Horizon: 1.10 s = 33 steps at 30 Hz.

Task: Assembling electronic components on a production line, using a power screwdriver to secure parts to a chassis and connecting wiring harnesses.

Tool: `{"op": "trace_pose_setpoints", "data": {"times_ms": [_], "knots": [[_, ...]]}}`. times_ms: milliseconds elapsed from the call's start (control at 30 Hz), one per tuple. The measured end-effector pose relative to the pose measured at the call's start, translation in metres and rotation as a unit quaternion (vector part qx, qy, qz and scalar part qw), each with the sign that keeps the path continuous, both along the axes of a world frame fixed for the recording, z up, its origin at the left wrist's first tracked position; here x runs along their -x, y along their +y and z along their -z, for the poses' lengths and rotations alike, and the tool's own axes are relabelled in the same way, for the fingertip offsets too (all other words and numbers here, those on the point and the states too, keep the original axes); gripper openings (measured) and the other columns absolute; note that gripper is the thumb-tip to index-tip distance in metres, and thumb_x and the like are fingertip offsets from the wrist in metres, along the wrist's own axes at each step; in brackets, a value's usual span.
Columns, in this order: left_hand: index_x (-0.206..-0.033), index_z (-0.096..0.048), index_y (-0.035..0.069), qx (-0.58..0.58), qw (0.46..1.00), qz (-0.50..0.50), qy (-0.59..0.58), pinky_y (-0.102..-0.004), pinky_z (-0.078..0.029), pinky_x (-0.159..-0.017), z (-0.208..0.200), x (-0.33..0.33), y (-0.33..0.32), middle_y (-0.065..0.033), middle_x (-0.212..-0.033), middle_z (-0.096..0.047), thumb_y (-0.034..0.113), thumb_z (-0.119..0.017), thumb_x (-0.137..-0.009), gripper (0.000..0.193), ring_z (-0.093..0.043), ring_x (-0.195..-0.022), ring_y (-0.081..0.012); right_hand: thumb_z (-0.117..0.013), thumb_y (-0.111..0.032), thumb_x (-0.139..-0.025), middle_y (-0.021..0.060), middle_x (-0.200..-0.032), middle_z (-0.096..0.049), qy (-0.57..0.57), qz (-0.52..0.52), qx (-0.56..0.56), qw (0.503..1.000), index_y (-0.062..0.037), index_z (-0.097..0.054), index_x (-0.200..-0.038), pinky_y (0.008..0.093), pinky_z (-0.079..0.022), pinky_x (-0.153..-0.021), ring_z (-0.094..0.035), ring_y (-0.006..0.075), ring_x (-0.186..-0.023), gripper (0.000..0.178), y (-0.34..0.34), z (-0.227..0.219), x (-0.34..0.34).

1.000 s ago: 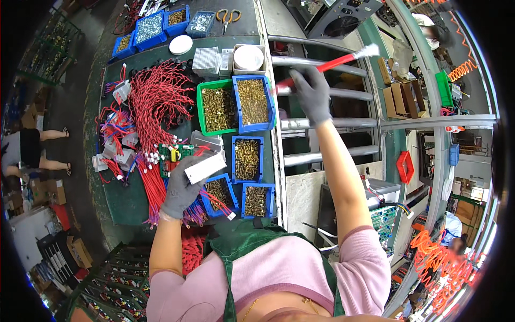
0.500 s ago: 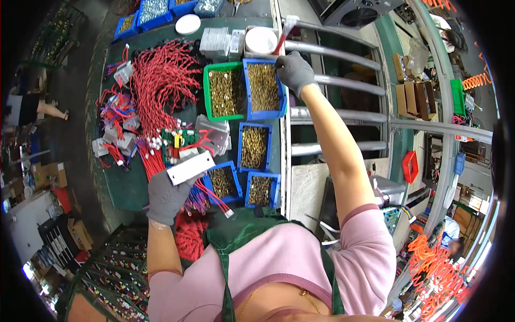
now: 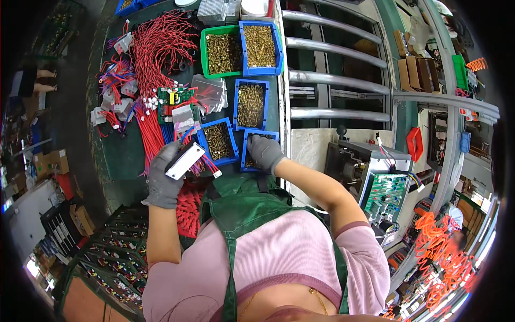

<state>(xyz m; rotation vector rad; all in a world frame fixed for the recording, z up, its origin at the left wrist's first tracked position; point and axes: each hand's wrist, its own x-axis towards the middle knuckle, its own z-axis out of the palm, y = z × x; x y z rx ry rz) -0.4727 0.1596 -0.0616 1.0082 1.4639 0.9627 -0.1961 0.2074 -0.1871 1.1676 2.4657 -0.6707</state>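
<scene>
In my gloved left hand [image 3: 165, 176] is a white rectangular case [image 3: 185, 161], tilted, with dark sides and a small hole near each end. Red and blue wires with a white plug [image 3: 216, 174] stick out beside it. My gloved right hand [image 3: 264, 152] reaches down into the nearest blue bin [image 3: 273, 134] of small metal parts, its fingers curled. The bin and glove hide the fingertips. Left of that hand stands another blue bin [image 3: 234, 144] holding brass-coloured screws. A green circuit board [image 3: 170, 96] lies beyond my left hand.
Farther off stand a blue bin [image 3: 266, 84], a green bin [image 3: 205, 59] and a larger blue bin [image 3: 279, 60]. Bundled red wires [image 3: 163, 45] cover the left of the bench, near clear plastic pieces [image 3: 210, 92]. Metal rollers [image 3: 338, 78] run along the right, beyond an opened electronic unit [image 3: 357, 166].
My right hand has come back from the far rollers, beside a red-handled tool, into the nearest blue bin. My left hand has tilted the white case. The whole view has shifted.
</scene>
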Motion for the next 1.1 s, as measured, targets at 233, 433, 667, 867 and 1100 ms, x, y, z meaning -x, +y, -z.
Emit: {"op": "trace_pose_setpoints", "data": {"times_ms": [233,433,667,867,1100], "knots": [[-0.122,-0.053,0.001,0.072,0.855,-0.192,-0.477,-0.0286,-0.054,-0.082,0.036,0.001,-0.034,-0.0158,-0.119,-0.059,-0.001,-0.052,-0.087,0.035,-0.062,-0.102,-0.0209,-0.055,-0.015,-0.083,0.0165,-0.092,-0.058,0.103,0.059,-0.016,0.993,-0.011,-0.054,-0.105,0.044,-0.052,-0.067,-0.062,0.0364,-0.08,0.023,0.028,-0.008,-0.004],[-0.113,-0.058,0.0,0.13,0.683,-0.258,-0.671,-0.037,-0.056,-0.079,0.045,0.003,-0.044,-0.0164,-0.109,-0.063,0.013,-0.055,-0.09,0.026,-0.063,-0.096,-0.0248,-0.055,-0.01,-0.079,0.014,-0.089,-0.056,0.169,0.068,-0.159,0.97,-0.0084,-0.06,-0.092,0.0428,-0.052,-0.067,-0.061,0.0319,-0.086,0.014,0.097,-0.03,0.022],[-0.125,-0.048,0.003,-0.02,0.829,-0.247,-0.502,-0.0354,-0.054,-0.081,-0.004,0.005,-0.027,-0.0122,-0.114,-0.059,0.008,-0.061,-0.084,0.044,-0.062,-0.094,-0.0231,-0.052,-0.014,-0.08,0.0144,-0.089,-0.067,0.174,-0.137,-0.05,0.974,-0.0072,-0.07,-0.083,0.0428,-0.053,-0.067,-0.066,0.0324,-0.082,0.019,0.037,0.013,0.085],[-0.122,-0.051,0.005,-0.068,0.902,-0.175,-0.389,-0.0287,-0.053,-0.073,-0.039,-0.002,-0.001,-0.01,-0.113,-0.06,0.01,-0.062,-0.083,0.041,-0.06,-0.087,-0.0164,-0.051,-0.017,-0.082,0.0116,-0.079,-0.068,0.076,-0.14,-0.035,0.987,-0.0121,-0.071,-0.076,0.039,-0.05,-0.06,-0.066,0.0272,-0.072,0.022,0.025,0.02,0.118],[-0.125,-0.05,0.004,0.046,0.92,-0.214,-0.326,-0.0261,-0.054,-0.068,-0.002,0.002,-0.01,-0.0083,-0.108,-0.062,0.013,-0.058,-0.086,0.041,-0.064,-0.087,-0.0156,-0.051,-0.03,-0.086,0.0142,-0.082,-0.068,0.202,0.064,0.074,0.974,-0.011,-0.068,-0.08,0.0444,-0.051,-0.069,-0.066,0.0343,-0.075,0.026,0.012,0.087,0.127]]}}
